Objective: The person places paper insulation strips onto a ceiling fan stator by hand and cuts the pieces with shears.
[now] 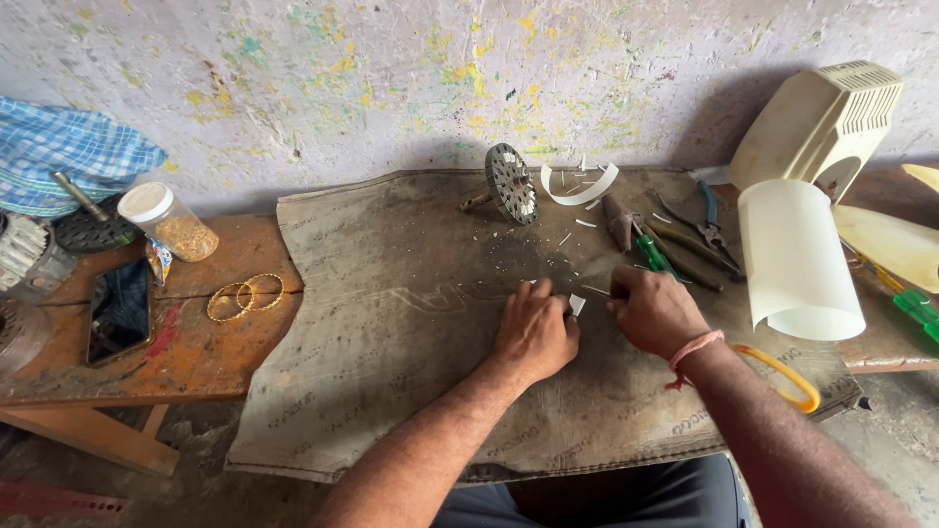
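Two hands work a small white strip on a mat-covered table.

Left hand (534, 330) curls nearly closed, pinching the white strip (576, 304); right hand (653, 311) is fisted just beside it, round something I cannot make out, maybe a thin blade. So small a piece could slip, or a fingertip get nicked. Beyond the strip lie a rotor (511, 183) and pliers (711, 227); the fingers hide the contact.

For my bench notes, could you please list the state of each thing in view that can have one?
Left hand: closed, pinching a small white strip.
Right hand: closed at the strip's other side.
Plastic jar: lid on, lying tilted.
Phone: screen dark, flat.
White sheet: rolled up.
Pliers: lying unused.
Gold bangles: flat, overlapping.
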